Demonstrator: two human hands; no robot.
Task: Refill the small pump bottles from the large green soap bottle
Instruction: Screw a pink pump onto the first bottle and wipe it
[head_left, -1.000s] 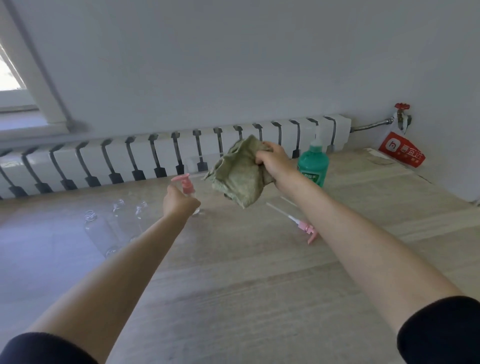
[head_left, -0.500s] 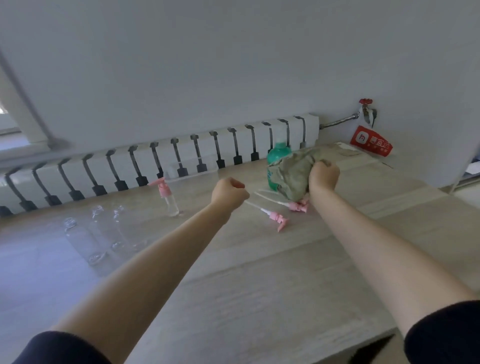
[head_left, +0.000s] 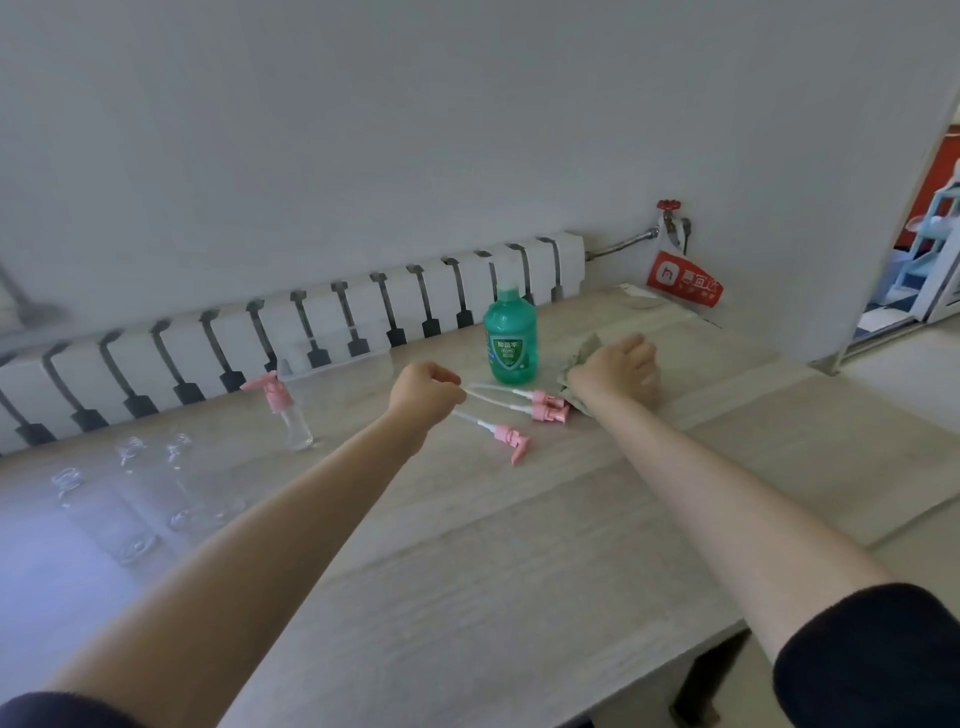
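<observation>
From the head camera, a pale wood table (head_left: 467, 597) runs along a white wall, with a white heater (head_left: 332, 332) behind it.

The big green soap bottle (head_left: 510, 338) stands up straight near the back of the table. It is between the two hands and a bit farther away.

The left hand (head_left: 423, 397) is curled into a fist above the table. It holds nothing that can be seen.

The right hand (head_left: 618, 371) lies on top of a green-grey cloth (head_left: 584, 349), just to the right of the green bottle. Its fingers bend down over the far side, so it is not clear if they grip the cloth.

Three loose pink pumps (head_left: 545, 410) with white tubes lie flat on the table between the hands.

To the left stands one small clear bottle with a pink pump (head_left: 291, 415) on it. Farther left are three small clear bottles (head_left: 182, 483) with no tops.

A red bag (head_left: 683, 283) hangs in the far corner.
</observation>
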